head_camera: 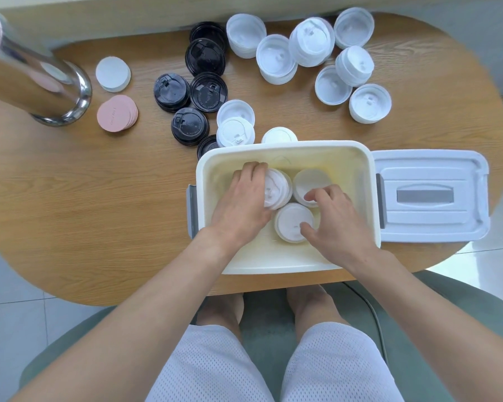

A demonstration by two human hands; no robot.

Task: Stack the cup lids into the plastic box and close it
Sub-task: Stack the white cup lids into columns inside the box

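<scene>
Crowding is the first risk here. Three white lid stacks sit close together on the floor of the cream plastic box point(285, 265), and both hands work among them. The left hand point(244, 203) is curled around the far-left stack point(278, 188), fingers over its far edge and palm against its side — a grasp, though the stack leans toward the hand and I cannot tell whether it is lifted or only being nudged. The right hand point(336, 220) is loosely spread, fingertips resting on the far-right stack point(310, 184) and thumb touching the near stack point(294, 223); it presses or steadies and does not appear to clench anything.

A tilted stack could fan apart and spill loose lids across the box floor, which would undo the neat nesting. Pushing one stack sideways would likely shove its neighbours, since all three touch or nearly touch.

Space is the larger worry, by my judgement. Many more lids wait on the wooden table point(99, 213) — the black lids point(206, 92) beyond the box's far-left corner and the scattered white lids point(276, 58) further back. If stacks are built too tall, they may stand above the rim and stop the box lid point(430, 195), lying just right of the box, from seating under the grey latches point(192, 210). Mixing sizes could also keep lids from nesting.
</scene>
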